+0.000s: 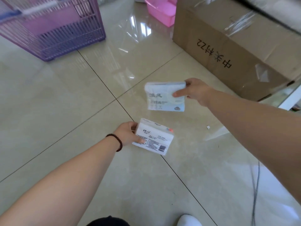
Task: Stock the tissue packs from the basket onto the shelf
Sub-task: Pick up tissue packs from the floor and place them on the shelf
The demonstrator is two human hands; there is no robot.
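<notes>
My left hand (128, 134) grips a white tissue pack (154, 137) by its left end, printed back and barcode facing up, above the tiled floor. My right hand (193, 91) holds a second, pale blue-and-white tissue pack (162, 97) by its right end, a little farther out. A purple slatted basket (65, 33) stands on the floor at the upper left, well away from both hands. A pale edge at the far right (291, 98) may be the shelf; I cannot tell.
A large taped cardboard box (228, 51) with black writing lies at the upper right. A pink plastic tub (161, 12) sits behind it. Glossy beige floor tiles (65, 111) fill the middle. A white shoe tip (187, 220) shows at the bottom.
</notes>
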